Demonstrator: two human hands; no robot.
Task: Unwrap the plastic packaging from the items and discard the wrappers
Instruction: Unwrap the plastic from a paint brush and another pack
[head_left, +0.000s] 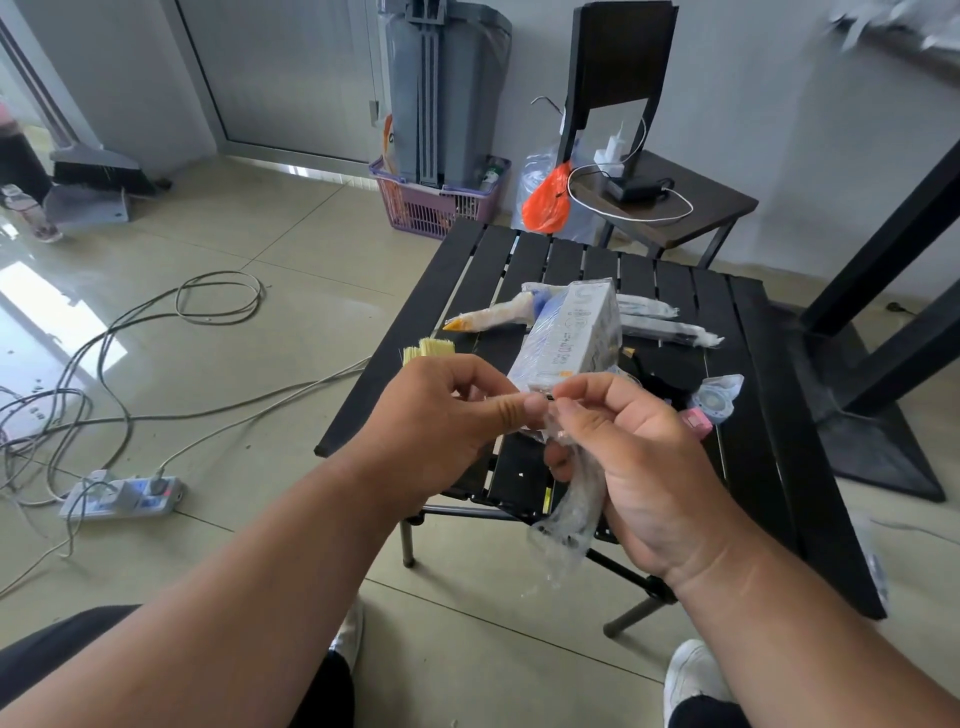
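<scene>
My left hand (447, 415) grips a brush whose yellow bristles (428, 349) stick out above the knuckles; its thumb and forefinger pinch toward my right hand. My right hand (628, 467) pinches a clear plastic wrapper (571, 514) that hangs down crumpled from its fingers. Both hands meet over the near edge of the black slatted table (753, 441). Just behind them a white box (571, 332) in plastic film leans tilted; whether it touches my fingers I cannot tell. Further back lie a wrapped item with a yellow tip (488, 317) and wrapped dark sticks (670, 330).
A round item in plastic (719, 397) and a pink piece (696, 423) lie at the table's right. Cables and a power strip (122, 499) cover the floor on the left. A purple basket (436, 205), an orange bag (545, 200) and a side table (691, 208) stand behind.
</scene>
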